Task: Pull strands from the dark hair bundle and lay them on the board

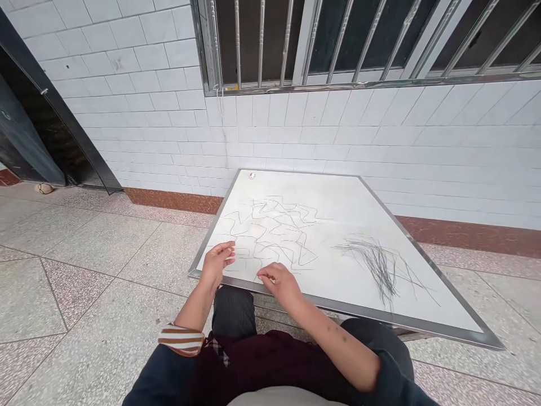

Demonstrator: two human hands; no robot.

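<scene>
A white board (338,194) with a grey metal frame lies flat before me. Thin dark strands (283,225) are spread in loose, wavy lines over its left half, and a denser bundle of strands (380,268) lies on the right. Above the near left corner is my left hand (216,264), its thumb and fingertips pinched together; what they hold is too small to make out. My right hand (279,282) is over the near edge, with thumb and forefinger closed beside the end of a strand; whether they grip it is unclear.
A small white and red item (252,176) sits at the board's far left corner. Behind the board stands a white tiled wall (270,132) with a barred window (329,45). A dark doorway (54,118) is at the left, with a roundish object (44,188) on the floor (110,304).
</scene>
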